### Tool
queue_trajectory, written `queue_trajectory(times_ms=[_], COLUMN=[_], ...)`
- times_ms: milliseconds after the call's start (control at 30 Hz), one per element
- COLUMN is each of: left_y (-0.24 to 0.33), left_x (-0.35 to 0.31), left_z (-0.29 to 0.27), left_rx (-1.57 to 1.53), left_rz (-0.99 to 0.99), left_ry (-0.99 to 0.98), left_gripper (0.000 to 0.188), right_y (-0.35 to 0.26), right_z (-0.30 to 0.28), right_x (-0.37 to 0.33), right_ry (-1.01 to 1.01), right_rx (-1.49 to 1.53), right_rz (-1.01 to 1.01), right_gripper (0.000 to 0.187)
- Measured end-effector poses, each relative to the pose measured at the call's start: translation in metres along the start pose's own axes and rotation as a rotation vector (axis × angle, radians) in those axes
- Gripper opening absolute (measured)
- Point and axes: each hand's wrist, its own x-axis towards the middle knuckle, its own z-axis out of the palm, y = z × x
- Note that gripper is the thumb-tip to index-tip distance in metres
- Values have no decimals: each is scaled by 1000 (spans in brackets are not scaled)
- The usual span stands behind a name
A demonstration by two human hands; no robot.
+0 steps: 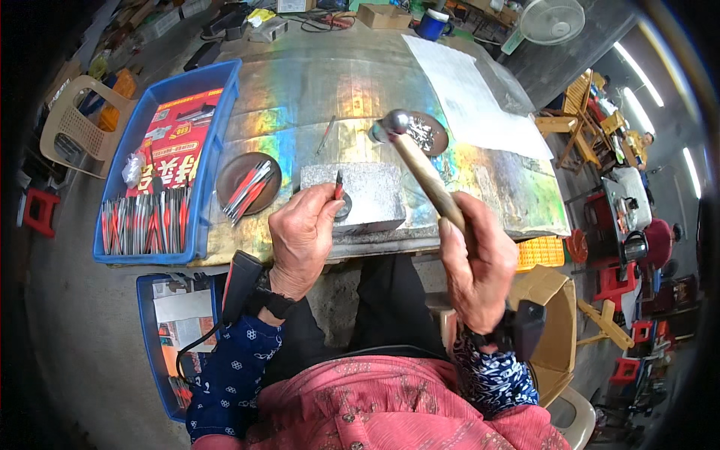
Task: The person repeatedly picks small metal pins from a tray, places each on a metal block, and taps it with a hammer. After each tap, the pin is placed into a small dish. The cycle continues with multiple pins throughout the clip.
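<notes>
My left hand (304,236) is closed in a pinch on a slim red-and-black piece (339,184), held upright over a grey metal block (381,184). A small dark round part (343,208) shows beside the fingertips on the block. My right hand (480,262) is wrapped round the wooden handle of a hammer (424,171). Its rounded, shiny metal head is raised above the table, beyond the block. Left of my left hand, a brown round dish (228,171) holds several slim red, black and silver pieces. Behind the hammer head, another dish (442,138) contains small silvery bits.
A blue tray (105,244) at the left holds many similar slim pieces and red printed packaging. One loose slim piece (327,133) lies on the table (300,90). White paper (469,97) covers the far right. A lower blue crate (154,352) and a cardboard box (551,330) flank my legs.
</notes>
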Motion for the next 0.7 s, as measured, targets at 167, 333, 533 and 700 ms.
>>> queue_trajectory(times_ms=[167,333,533,700], left_y=[0,4,5,2], left_x=[1,1,0,0], left_z=[2,1,1,2], left_rx=[59,70,53,35], left_rz=[46,47,35,37], left_ry=[29,31,36,40], left_gripper=[13,14,14,13], right_y=[-29,-44,-57,-38], right_z=[-23,-27,-40,-27], right_x=[11,20,25,24], right_ry=[-158,-201,-89,-360], right_rx=[-70,-63,52,-81], right_rz=[-138,-140,-269,-9], right_gripper=[27,25,31,29])
